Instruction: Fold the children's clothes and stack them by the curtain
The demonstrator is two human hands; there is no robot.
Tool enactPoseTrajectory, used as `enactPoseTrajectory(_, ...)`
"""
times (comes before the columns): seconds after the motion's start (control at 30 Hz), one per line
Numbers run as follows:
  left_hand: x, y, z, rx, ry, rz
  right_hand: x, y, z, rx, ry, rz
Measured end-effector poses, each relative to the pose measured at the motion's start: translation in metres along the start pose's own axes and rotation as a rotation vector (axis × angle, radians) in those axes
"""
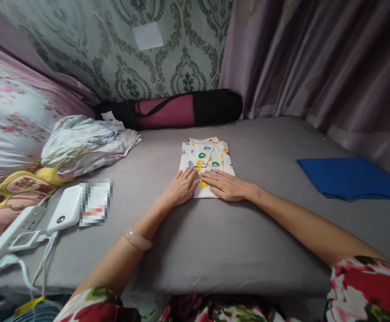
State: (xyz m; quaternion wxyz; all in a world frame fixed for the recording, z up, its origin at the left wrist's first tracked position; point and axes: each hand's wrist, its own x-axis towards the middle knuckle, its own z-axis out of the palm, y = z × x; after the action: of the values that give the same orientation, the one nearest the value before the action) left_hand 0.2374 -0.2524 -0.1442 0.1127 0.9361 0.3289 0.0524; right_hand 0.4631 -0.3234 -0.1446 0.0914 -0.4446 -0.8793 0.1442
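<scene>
A folded white shirt (204, 154) with a collar and colourful round prints lies on the grey sheet in front of me. My left hand (182, 185) rests flat on its lower left part, fingers stretched out. On the lower right part lies my right hand (226, 185), also flat with the fingers extended. Both hands press on the cloth from above and grip nothing. The fingertips come close together near the middle of the shirt, below the collar. Part of the shirt's lower half is hidden under the hands.
A folded blue cloth (352, 178) lies at right. Along the wall sits a black and maroon long bag (168, 110). At left are crumpled clothes (84, 141), a yellow plush cushion (23, 183), a white power bank (65, 208), a blurred packet (96, 203) and a power strip (10, 237) with cables.
</scene>
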Motion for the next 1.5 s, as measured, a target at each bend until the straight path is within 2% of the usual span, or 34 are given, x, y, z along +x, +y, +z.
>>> enactPoseTrajectory(0.2, 0.006, 0.003, -0.009, -0.081, 0.151, -0.146, 0.020, -0.011, 0.000, -0.024, -0.012, -0.104)
enactPoseTrajectory(0.4, 0.009, 0.006, 0.008, -0.177, 0.165, -0.173, 0.029, -0.011, 0.015, -0.039, 0.004, -0.093)
enactPoseTrajectory(0.57, 0.003, 0.001, 0.018, -0.176, 0.168, -0.129, 0.027, -0.014, 0.013, -0.034, 0.013, -0.077)
enactPoseTrajectory(0.83, -0.010, 0.003, 0.012, -0.075, 0.206, -0.043, -0.010, -0.012, -0.004, -0.014, 0.144, 0.165)
enactPoseTrajectory(0.93, -0.013, 0.009, 0.011, -0.028, 0.168, 0.007, -0.022, -0.010, -0.001, -0.017, 0.125, 0.232)
enactPoseTrajectory(1.13, -0.014, 0.013, 0.018, 0.039, -0.016, 0.010, -0.023, -0.009, 0.016, -0.059, 0.096, 0.250)
enactPoseTrajectory(1.3, -0.016, 0.009, 0.016, 0.006, -0.017, 0.030, -0.022, -0.009, 0.017, -0.051, 0.113, 0.247)
enactPoseTrajectory(1.5, -0.022, 0.007, 0.003, -0.071, 0.020, 0.142, -0.027, -0.008, 0.015, 0.000, 0.148, 0.241)
